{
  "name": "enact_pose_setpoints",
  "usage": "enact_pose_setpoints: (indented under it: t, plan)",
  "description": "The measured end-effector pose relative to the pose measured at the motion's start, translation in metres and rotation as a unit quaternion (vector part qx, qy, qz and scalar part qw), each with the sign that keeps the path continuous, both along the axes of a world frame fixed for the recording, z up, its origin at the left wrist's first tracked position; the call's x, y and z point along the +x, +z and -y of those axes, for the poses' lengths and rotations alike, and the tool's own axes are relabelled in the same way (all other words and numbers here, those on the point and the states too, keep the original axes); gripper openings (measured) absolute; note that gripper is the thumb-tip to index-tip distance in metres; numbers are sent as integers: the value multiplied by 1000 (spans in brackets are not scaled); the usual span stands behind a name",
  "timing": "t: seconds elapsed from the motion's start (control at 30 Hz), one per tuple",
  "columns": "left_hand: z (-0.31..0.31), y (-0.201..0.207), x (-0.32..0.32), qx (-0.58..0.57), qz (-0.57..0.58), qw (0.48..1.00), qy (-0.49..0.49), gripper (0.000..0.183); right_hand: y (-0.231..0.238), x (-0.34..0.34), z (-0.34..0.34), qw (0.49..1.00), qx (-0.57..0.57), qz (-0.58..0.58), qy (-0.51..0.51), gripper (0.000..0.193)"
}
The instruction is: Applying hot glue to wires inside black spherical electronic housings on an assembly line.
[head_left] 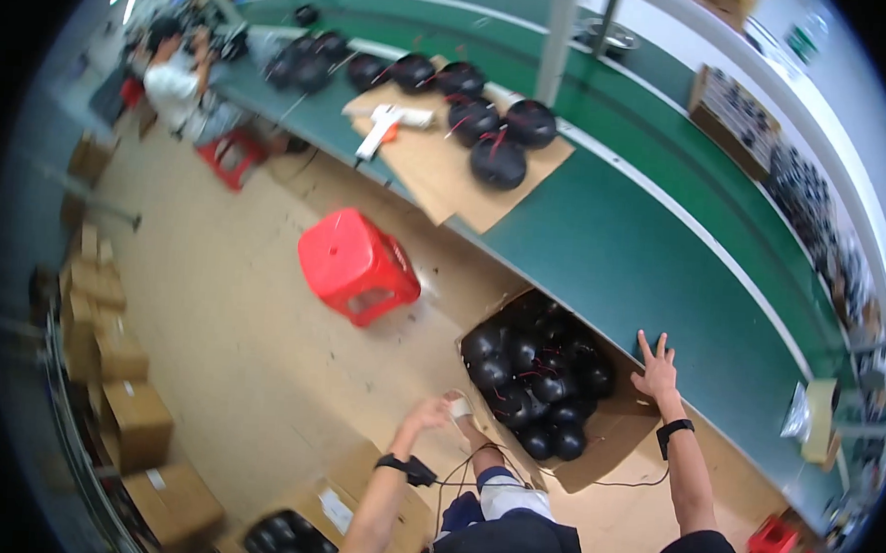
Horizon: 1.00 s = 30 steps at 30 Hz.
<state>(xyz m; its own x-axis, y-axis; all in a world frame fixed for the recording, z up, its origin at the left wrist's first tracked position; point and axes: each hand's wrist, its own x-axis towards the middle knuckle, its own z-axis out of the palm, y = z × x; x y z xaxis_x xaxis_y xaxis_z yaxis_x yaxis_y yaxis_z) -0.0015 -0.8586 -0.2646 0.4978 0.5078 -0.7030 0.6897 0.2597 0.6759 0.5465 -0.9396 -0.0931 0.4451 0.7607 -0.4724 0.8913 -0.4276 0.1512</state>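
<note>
Right grip: fingers are spreading apart at the near edge of the bench (604,270), the hand (660,373) apparently resting there and holding nothing visible.
Left grip: the hand (426,416) is hanging left of the carton, over the floor; blur is hiding whether its fingers are together or apart.
Carton: the open cardboard carton (610,440) is sitting on the floor between the hands, its far side tucking under the bench.
Black shells: the round shells (552,387) are piling inside it, red wires showing among them.
Handling: the shells are looking stiff, smooth, probably light singly and a little slippery; the wires are seeming fragile.
Hold: the rounded sides are offering the safer grasp, the carton's opposite walls likewise.
Direction: the carton's mouth is facing up, its long axis seemingly running far-left to near-right along the bench; the shells are showing no clear long axis.
Farther out: a red stool (349,262) is standing far left, and more shells (497,162) are lying on a cardboard sheet (418,175).
</note>
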Motion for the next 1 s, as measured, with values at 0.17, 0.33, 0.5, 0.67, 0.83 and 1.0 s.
enact_pose_setpoints:
  t: [0.17,0.33,0.5,0.67,0.83,1.0]
  plan:
    - [-212,99,47,111,88,980,143,31,-1,-8,4,998,25,-13,-48,115]
    - [-367,199,142,362,82,927,-57,54,1,-16,-4,993,33,-36,-112,108]
    - [-462,220,235,383,31,916,-117,124,10,-15,-19,960,82,-134,-233,81]
    - [-434,203,257,451,70,889,-48,140,6,-63,-43,908,263,-130,-297,56]
    - [-388,227,216,315,79,876,-357,135,23,-237,-8,784,426,-283,-352,33]
    - [-374,236,220,262,128,849,-441,128,120,-390,96,705,-13,-166,-689,47]
